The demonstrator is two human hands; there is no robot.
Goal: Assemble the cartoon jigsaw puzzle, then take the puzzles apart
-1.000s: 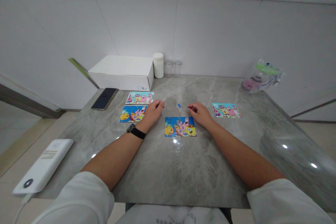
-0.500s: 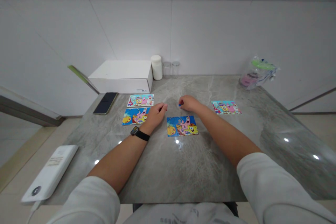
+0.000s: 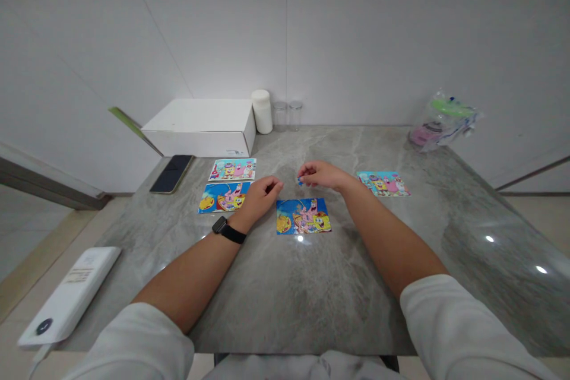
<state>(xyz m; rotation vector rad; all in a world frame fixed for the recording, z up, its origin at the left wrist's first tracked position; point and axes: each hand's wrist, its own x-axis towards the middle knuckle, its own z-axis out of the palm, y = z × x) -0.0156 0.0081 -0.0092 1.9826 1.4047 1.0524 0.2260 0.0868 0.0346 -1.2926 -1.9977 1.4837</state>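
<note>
A small blue piece (image 3: 300, 182) is pinched in the fingertips of the right hand (image 3: 325, 175). Nearer the body than that hand, a blue picture (image 3: 303, 217) lies on the desk (image 3: 312, 303). The left hand (image 3: 260, 199) is loosely curled; I cannot tell whether its fingertips meet. Left of it lies a matching card (image 3: 216, 198).

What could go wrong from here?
1. The small blue piece is at the fingertips of the right hand; so small a piece might slip.
2. The left hand overlaps the edge of the left blue picture in view; a sideways move might shift it.
3. Either hand might knock the centre picture nearby.
</note>
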